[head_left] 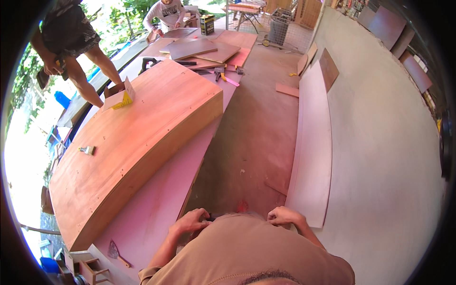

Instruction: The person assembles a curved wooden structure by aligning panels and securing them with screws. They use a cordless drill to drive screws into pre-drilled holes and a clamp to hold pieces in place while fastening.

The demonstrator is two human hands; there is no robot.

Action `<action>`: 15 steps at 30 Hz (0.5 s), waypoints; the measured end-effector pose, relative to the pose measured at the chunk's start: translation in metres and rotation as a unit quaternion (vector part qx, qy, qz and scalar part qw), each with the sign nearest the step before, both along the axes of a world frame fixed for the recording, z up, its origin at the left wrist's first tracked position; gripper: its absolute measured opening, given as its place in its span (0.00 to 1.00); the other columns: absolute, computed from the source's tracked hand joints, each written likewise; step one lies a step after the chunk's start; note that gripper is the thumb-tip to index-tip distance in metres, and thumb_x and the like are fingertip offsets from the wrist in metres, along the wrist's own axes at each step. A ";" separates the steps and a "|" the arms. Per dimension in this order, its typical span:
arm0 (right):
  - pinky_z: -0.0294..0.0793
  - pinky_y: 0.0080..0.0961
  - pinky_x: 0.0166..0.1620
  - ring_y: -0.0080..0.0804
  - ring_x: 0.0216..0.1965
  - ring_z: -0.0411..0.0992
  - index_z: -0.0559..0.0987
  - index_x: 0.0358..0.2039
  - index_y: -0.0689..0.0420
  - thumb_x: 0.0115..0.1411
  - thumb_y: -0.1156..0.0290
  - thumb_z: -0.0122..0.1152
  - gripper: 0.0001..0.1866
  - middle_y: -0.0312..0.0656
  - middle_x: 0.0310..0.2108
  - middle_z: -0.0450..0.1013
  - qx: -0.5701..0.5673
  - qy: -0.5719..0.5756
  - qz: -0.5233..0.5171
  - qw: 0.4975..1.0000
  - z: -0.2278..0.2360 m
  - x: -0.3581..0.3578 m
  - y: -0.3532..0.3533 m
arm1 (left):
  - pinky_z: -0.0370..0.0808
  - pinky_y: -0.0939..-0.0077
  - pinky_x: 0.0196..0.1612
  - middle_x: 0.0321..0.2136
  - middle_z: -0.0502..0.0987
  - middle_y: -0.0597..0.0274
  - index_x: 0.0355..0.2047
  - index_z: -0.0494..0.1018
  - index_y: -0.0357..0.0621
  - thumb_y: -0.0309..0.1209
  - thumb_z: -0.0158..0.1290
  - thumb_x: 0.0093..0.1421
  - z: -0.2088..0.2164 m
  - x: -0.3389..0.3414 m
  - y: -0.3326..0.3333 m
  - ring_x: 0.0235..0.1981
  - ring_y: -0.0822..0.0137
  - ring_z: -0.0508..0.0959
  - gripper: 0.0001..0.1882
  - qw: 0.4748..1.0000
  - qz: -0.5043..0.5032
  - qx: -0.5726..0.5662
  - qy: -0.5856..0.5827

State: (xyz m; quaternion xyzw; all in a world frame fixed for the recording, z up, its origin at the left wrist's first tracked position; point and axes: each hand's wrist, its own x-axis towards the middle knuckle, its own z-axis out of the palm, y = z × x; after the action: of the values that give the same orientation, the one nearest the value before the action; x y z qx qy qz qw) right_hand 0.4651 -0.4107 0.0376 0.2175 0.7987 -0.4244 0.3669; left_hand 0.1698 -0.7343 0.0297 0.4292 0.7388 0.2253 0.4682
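Shirt [244, 242] at the lower edge, box [142, 128] on the table [156, 205] to its left.
The left hand [192, 220] is at one side of the shirt front, its fingers curled beside a small dark thing [210, 217]; whether they grasp it, I cannot tell. The right hand [281, 215] is at the other side, fingers bent inward; whether they pinch anything or are merely clenched, I cannot tell. The shirt lies between both hands. A brush [87, 150] and an open carton [118, 97] sit on the box; a trowel [114, 251] lies on the table near its close end. Boards [192, 48] are piled beyond. A pale panel [311, 161] stands along the wall [380, 166].
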 end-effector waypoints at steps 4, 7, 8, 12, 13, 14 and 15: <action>0.81 0.40 0.53 0.45 0.49 0.84 0.88 0.50 0.55 0.65 0.53 0.67 0.21 0.48 0.45 0.86 0.007 0.060 0.040 0.997 -0.015 -0.019 0.029 | 0.79 0.56 0.57 0.46 0.81 0.42 0.47 0.86 0.47 0.52 0.61 0.65 -0.003 0.030 0.023 0.53 0.44 0.81 0.23 0.997 0.063 -0.002 0.040; 0.81 0.40 0.54 0.46 0.50 0.83 0.88 0.51 0.55 0.66 0.53 0.66 0.22 0.49 0.48 0.86 -0.027 0.050 0.058 0.997 -0.021 -0.029 0.053 | 0.80 0.56 0.52 0.43 0.82 0.44 0.42 0.88 0.45 0.48 0.61 0.64 -0.007 0.053 0.047 0.48 0.47 0.82 0.20 0.991 0.120 0.021 0.056; 0.81 0.40 0.54 0.46 0.50 0.83 0.88 0.51 0.55 0.66 0.53 0.66 0.22 0.49 0.48 0.86 -0.038 0.047 0.064 0.996 -0.023 -0.031 0.060 | 0.80 0.56 0.51 0.42 0.82 0.45 0.41 0.88 0.44 0.48 0.61 0.64 -0.009 0.060 0.055 0.47 0.46 0.82 0.20 0.989 0.138 0.019 0.056; 0.81 0.33 0.46 0.32 0.38 0.81 0.86 0.48 0.59 0.67 0.50 0.66 0.24 0.41 0.37 0.85 -0.086 0.017 0.094 0.992 -0.033 -0.035 0.088 | 0.79 0.54 0.47 0.36 0.81 0.48 0.38 0.87 0.41 0.39 0.59 0.64 -0.021 0.081 0.075 0.43 0.46 0.82 0.15 0.980 0.159 0.063 0.103; 0.80 0.32 0.45 0.30 0.37 0.80 0.86 0.48 0.59 0.67 0.51 0.67 0.23 0.39 0.36 0.85 -0.093 0.026 0.111 0.989 -0.038 -0.034 0.094 | 0.79 0.54 0.47 0.36 0.80 0.48 0.38 0.87 0.41 0.38 0.58 0.64 -0.024 0.086 0.078 0.43 0.46 0.82 0.14 0.979 0.154 0.065 0.118; 0.79 0.32 0.44 0.28 0.36 0.78 0.86 0.47 0.59 0.67 0.52 0.67 0.22 0.38 0.35 0.84 -0.100 0.016 0.126 0.987 -0.045 -0.034 0.098 | 0.79 0.54 0.46 0.36 0.80 0.48 0.38 0.86 0.41 0.37 0.58 0.64 -0.027 0.090 0.081 0.42 0.46 0.82 0.13 0.977 0.159 0.084 0.112; 0.78 0.31 0.42 0.26 0.35 0.77 0.87 0.47 0.59 0.67 0.53 0.68 0.21 0.37 0.34 0.83 -0.097 -0.008 0.142 0.985 -0.052 -0.033 0.103 | 0.79 0.54 0.46 0.35 0.80 0.48 0.38 0.86 0.41 0.36 0.58 0.64 -0.030 0.093 0.084 0.42 0.46 0.82 0.12 0.976 0.159 0.096 0.115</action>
State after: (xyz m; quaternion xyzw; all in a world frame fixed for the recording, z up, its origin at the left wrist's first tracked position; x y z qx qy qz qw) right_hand 0.4325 -0.3073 -0.0140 0.0684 0.7736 -0.4414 0.4494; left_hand 0.2626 -0.6507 -0.0005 0.3720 0.8214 0.3157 0.2955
